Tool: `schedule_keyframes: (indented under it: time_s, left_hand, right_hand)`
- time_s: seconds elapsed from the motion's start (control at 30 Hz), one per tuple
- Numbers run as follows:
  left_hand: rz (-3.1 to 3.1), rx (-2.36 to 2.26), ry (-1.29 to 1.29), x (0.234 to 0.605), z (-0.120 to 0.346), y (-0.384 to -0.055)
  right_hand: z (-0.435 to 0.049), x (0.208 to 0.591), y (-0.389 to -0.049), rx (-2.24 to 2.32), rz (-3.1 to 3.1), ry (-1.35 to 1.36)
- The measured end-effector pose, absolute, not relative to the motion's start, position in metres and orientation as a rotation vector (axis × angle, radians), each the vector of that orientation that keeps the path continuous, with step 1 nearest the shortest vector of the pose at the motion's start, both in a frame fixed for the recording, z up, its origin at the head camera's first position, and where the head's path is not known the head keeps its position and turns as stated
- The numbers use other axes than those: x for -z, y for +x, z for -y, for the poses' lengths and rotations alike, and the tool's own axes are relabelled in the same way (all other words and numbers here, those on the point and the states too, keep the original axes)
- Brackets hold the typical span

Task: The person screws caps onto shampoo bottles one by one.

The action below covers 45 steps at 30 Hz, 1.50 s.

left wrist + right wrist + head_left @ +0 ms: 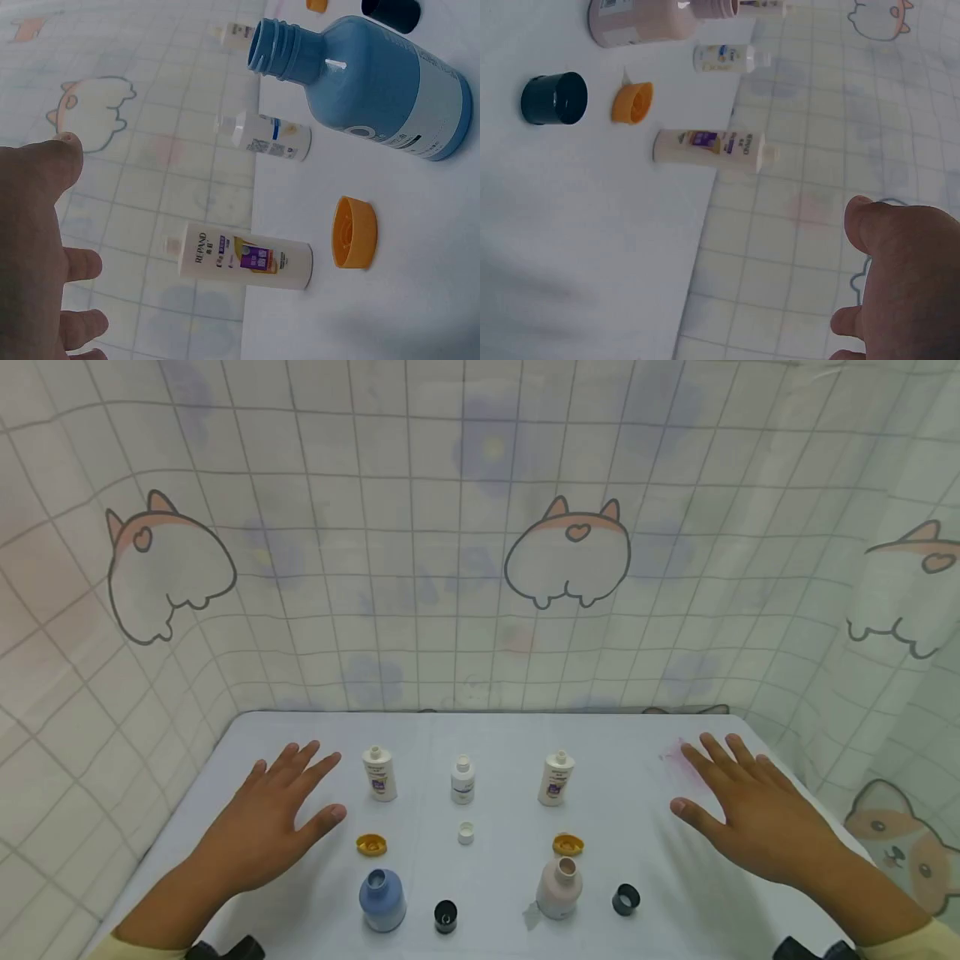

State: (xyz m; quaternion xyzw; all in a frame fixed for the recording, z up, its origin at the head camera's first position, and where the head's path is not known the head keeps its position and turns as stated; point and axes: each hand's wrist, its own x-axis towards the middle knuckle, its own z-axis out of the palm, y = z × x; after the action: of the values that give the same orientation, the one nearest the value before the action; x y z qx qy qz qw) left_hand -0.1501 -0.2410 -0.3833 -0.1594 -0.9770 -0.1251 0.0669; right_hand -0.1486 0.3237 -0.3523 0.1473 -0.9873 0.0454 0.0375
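With fingers spread and nothing held, my left hand [270, 818] hovers over the left side of the white table. My right hand [757, 814] is likewise spread over the right side. Nearest the left hand are a capless white bottle [380, 774], a yellow cap [371, 844] and an uncapped blue bottle [382, 900]. Toward the right hand stand another capless white bottle [556, 778], a second yellow cap [567, 844], an uncapped pale pink bottle [559, 888] and a dark cap [626, 899]. Between them are a smaller white bottle [462, 780], a white cap [466, 832] and a black cap [446, 916].
The white table [480, 727] meets a gridded curtain [420, 568] with cartoon prints at the back and sides. A faint pink stain [681, 764] marks the tabletop by the right fingertips. A grey patch [531, 916] lies beside the pink bottle.
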Motion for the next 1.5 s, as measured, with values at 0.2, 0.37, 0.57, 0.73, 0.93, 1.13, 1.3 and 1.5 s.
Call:
schedule_keyframes:
  time_s: [0.2, 0.37, 0.57, 0.73, 0.93, 1.13, 1.3, 1.5]
  left_hand:
    - [2.955, 0.445, -0.525, 0.387, 0.24, -0.149]
    - [2.955, 0.47, -0.521, 0.389, 0.24, -0.148]
    - [2.945, 0.516, -0.54, 0.394, 0.24, -0.145]
    - [2.933, 0.538, -0.554, 0.396, 0.239, -0.143]
    - [2.923, 0.566, -0.577, 0.397, 0.238, -0.142]
    - [2.923, 0.607, -0.617, 0.4, 0.239, -0.142]
    - [2.931, 0.627, -0.628, 0.402, 0.237, -0.139]
    - [2.9, 0.627, -0.671, 0.404, 0.235, -0.138]
  right_hand:
    - [-0.318, 0.353, -0.148, -0.143, 3.023, 0.463]
    - [-0.313, 0.352, -0.147, -0.146, 3.032, 0.464]
    - [-0.31, 0.354, -0.144, -0.18, 3.013, 0.497]
    - [-0.307, 0.356, -0.144, -0.193, 2.99, 0.506]
    - [-0.303, 0.357, -0.145, -0.179, 2.996, 0.495]
    - [-0.298, 0.357, -0.146, -0.171, 2.992, 0.505]
    - [-0.295, 0.357, -0.146, -0.19, 3.002, 0.508]
    - [-0.292, 0.356, -0.146, -0.192, 3.001, 0.517]
